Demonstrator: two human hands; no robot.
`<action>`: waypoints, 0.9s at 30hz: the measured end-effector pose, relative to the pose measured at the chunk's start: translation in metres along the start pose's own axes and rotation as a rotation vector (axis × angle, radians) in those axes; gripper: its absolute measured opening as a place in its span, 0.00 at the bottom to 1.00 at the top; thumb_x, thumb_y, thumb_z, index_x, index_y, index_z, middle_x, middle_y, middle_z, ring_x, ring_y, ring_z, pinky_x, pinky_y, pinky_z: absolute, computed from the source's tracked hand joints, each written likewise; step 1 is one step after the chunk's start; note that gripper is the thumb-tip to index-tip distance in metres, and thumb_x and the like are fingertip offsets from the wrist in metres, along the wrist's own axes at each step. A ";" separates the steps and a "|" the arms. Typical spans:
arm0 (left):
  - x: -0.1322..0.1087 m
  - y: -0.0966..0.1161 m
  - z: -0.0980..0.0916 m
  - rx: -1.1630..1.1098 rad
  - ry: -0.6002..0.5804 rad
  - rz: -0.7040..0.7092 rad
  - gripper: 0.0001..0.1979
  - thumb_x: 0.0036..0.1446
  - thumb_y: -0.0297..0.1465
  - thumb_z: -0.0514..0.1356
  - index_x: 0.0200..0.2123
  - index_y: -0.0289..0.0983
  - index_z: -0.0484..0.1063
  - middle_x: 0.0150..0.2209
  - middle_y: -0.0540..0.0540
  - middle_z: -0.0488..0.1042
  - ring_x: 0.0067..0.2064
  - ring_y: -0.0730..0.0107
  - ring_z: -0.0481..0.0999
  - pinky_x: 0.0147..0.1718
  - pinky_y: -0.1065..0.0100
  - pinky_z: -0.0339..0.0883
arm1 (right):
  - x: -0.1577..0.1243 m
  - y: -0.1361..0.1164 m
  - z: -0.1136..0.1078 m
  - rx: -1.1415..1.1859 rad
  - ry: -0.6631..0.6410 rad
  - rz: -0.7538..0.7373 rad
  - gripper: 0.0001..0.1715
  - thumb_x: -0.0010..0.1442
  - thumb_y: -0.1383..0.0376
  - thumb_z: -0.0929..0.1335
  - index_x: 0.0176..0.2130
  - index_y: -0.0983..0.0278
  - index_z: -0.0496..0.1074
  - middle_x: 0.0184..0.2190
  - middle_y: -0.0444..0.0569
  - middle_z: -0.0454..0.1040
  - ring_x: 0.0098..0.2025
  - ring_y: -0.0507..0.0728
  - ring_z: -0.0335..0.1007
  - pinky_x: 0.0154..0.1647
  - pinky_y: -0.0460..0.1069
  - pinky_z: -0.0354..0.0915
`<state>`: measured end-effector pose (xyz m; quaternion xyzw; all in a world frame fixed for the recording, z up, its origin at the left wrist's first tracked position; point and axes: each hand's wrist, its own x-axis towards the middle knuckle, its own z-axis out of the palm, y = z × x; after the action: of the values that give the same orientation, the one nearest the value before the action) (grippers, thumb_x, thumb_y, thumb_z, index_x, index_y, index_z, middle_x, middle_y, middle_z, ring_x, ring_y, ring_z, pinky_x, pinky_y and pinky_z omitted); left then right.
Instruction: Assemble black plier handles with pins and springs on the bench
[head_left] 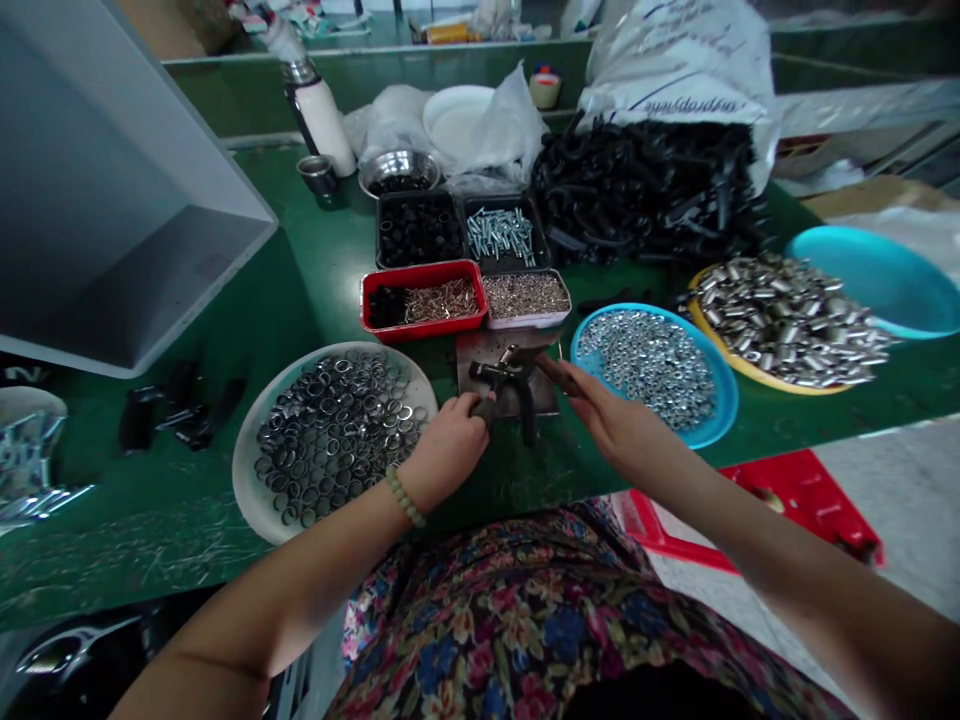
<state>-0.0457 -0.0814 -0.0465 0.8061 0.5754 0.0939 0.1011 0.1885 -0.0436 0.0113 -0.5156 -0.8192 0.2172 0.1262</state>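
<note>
My left hand (450,445), with a beaded bracelet at its wrist, is closed on the near left end of a black plastic fitting (516,380). The fitting has a lever-like arm and a shiny metal piece at its top. It rests over a flat metal plate (551,400) on the green bench. My right hand (600,405) is wrapped round the handle of a hammer (551,368), whose dark head is just over the fitting's upper end. Whether the head touches the fitting I cannot tell.
Metal rings fill a white basin (247,480) at left; small metal parts fill a blue basin (724,430) at right. Behind are a red tray (424,328) of pins, a black tray of screws (502,235) and a heap of black parts (652,190). Left stands a grey bin (202,250).
</note>
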 end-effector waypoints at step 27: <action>0.083 -0.118 -0.109 -0.040 0.306 -0.370 0.09 0.59 0.24 0.55 0.36 0.25 0.74 0.49 0.35 0.70 0.44 0.63 0.75 0.54 0.56 0.64 | 0.050 -0.013 0.048 -0.135 0.011 0.163 0.14 0.57 0.55 0.64 0.33 0.64 0.66 0.28 0.54 0.74 0.31 0.60 0.73 0.30 0.51 0.64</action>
<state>-0.1557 0.0406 0.0289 0.6613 0.7199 0.2063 0.0443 0.1355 -0.0146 -0.0249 -0.5891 -0.7866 0.1680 0.0775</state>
